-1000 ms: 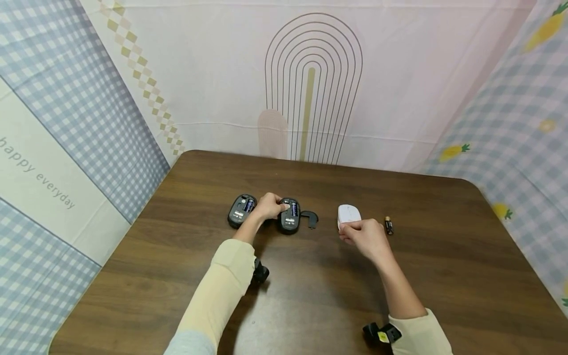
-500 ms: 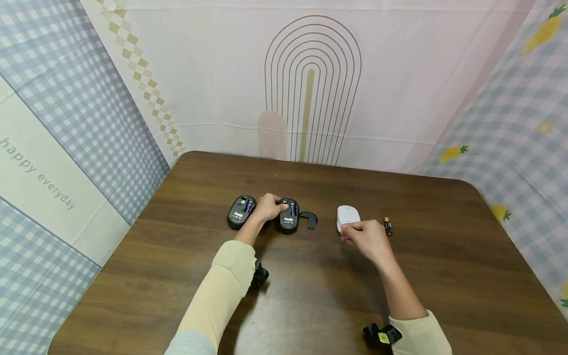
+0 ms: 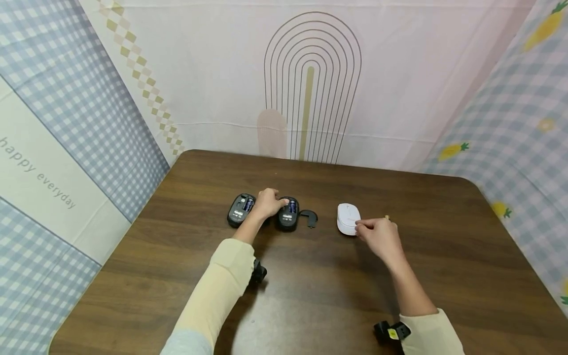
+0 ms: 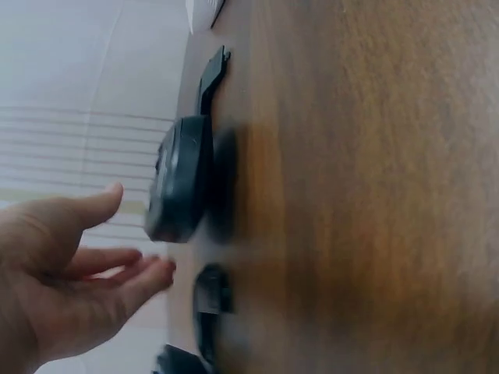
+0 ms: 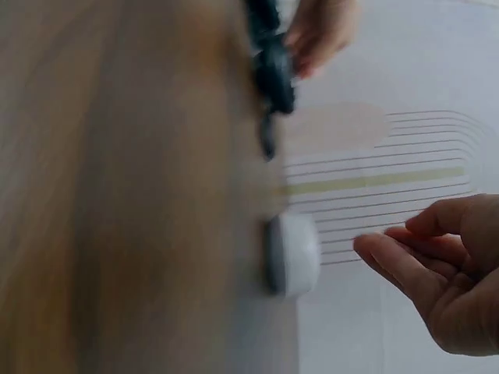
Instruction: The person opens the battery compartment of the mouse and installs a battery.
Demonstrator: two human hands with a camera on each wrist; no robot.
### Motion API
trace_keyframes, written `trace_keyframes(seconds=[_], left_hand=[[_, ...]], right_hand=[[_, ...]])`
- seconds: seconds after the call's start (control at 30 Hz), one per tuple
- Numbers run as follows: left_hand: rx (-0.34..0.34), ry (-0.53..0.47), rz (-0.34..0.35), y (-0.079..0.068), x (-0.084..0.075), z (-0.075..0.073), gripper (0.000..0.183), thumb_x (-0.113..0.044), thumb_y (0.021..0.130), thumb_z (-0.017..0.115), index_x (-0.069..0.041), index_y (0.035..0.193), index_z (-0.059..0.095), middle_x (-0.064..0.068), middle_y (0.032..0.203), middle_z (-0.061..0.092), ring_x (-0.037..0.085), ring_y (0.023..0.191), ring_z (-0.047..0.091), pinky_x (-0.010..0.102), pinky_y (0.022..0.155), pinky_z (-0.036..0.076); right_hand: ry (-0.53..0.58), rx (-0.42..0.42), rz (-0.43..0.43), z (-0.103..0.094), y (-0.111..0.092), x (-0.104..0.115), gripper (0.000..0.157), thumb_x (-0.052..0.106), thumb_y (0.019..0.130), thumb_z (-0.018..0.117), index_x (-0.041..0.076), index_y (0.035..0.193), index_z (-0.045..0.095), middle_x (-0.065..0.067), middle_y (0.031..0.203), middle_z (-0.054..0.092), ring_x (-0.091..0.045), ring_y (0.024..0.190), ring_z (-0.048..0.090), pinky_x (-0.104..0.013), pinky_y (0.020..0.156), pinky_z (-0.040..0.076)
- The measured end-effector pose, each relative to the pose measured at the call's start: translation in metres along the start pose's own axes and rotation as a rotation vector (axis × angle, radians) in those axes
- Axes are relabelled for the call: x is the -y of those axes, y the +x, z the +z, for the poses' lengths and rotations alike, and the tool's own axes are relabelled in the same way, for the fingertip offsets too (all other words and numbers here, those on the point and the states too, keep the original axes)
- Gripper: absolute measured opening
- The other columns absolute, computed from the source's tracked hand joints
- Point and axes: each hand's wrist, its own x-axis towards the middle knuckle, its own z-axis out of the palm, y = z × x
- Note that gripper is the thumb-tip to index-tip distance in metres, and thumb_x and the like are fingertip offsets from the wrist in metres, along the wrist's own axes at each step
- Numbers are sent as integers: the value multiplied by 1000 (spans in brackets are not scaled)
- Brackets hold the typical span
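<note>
My left hand point(image 3: 267, 203) is just left of an upturned black mouse point(image 3: 288, 215), whose bay shows a battery point(image 3: 292, 206). In the left wrist view the thumb and fingers point(image 4: 144, 287) are spread loosely and hold nothing, apart from that mouse. A second upturned black mouse point(image 3: 240, 209) with a battery in its bay lies left of the hand. My right hand point(image 3: 380, 234) is beside a white mouse point(image 3: 348, 219) standing right side up. In the right wrist view its loosely bent fingers point(image 5: 382, 253) are empty and away from the white mouse.
A curved black battery cover point(image 3: 309, 218) lies right of the nearer black mouse. Another dark flat piece point(image 4: 209, 300) shows between the two black mice. A loose battery point(image 3: 387, 217) is mostly hidden behind my right hand. Fabric point(image 3: 213, 88) hangs behind the brown table point(image 3: 310, 296).
My right hand has let go of the white mouse and moved right, now covering most of the loose battery. My left hand's fingers have lifted slightly off the black mouse.
</note>
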Motion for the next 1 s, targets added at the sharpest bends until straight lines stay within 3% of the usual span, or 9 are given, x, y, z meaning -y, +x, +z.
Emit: trace_keyframes(seconds=[0.1, 0.23, 0.3, 0.53, 0.7, 0.77, 0.83, 0.9, 1.0], left_hand=[[-53, 102, 62, -2, -9, 0, 52, -23, 90, 63, 9, 128, 48, 23, 128, 50, 33, 121, 44, 40, 98, 39], [-57, 219, 138, -8, -26, 4, 54, -26, 91, 61, 6, 132, 46, 20, 132, 47, 31, 122, 44, 40, 99, 39], [-39, 255, 165, -10, -34, 9, 55, -29, 91, 59, 2, 134, 44, 16, 135, 45, 28, 123, 43, 40, 98, 40], [41, 333, 301, -18, -54, 27, 57, -33, 92, 57, -4, 138, 40, 9, 140, 41, 21, 129, 37, 38, 108, 25], [141, 380, 441, -16, -61, 45, 55, -30, 93, 56, -5, 139, 39, 9, 142, 39, 19, 132, 32, 39, 110, 19], [183, 390, 482, -15, -63, 51, 55, -28, 93, 57, -5, 140, 39, 10, 143, 38, 20, 132, 31, 40, 110, 18], [221, 402, 509, -12, -65, 57, 56, -28, 93, 57, -5, 140, 38, 11, 143, 36, 23, 133, 30, 42, 110, 18], [255, 417, 524, -10, -68, 62, 57, -28, 92, 58, -5, 140, 37, 12, 144, 35, 24, 133, 29, 42, 110, 18], [302, 450, 544, -7, -72, 71, 59, -30, 92, 58, -5, 141, 36, 12, 145, 33, 24, 134, 27, 42, 111, 17]], right_hand=[[-157, -96, -77, 1, 4, -13, 22, 9, 85, 57, -2, 97, 71, -18, 87, 69, -22, 59, 55, -34, 52, 44], [-221, -151, -138, 1, 14, -32, 22, 5, 84, 56, -4, 98, 70, -22, 89, 67, -17, 46, 45, -33, 44, 40], [-211, -136, -145, -1, 18, -38, 22, 3, 84, 55, -5, 99, 70, -22, 89, 67, -13, 41, 37, -27, 39, 33], [-199, -20, -176, -5, 30, -45, 29, 2, 83, 56, -5, 109, 66, -19, 91, 68, -14, 52, 48, -26, 45, 37], [-228, 87, -212, -6, 38, -46, 35, -2, 81, 55, -7, 116, 60, -16, 73, 62, -14, 48, 40, -26, 44, 33], [-240, 129, -235, -5, 40, -45, 37, -4, 81, 58, -8, 118, 58, -19, 80, 64, -19, 57, 53, -29, 48, 40], [-259, 165, -270, -4, 43, -45, 40, -4, 80, 61, -10, 119, 56, -24, 101, 63, -29, 81, 62, -37, 63, 50], [-278, 196, -306, -2, 45, -46, 42, -3, 79, 64, -11, 119, 55, -26, 120, 55, -37, 105, 56, -46, 81, 49], [-305, 238, -328, -1, 47, -47, 46, -1, 78, 65, -13, 121, 53, -27, 124, 52, -41, 115, 48, -54, 93, 40]])
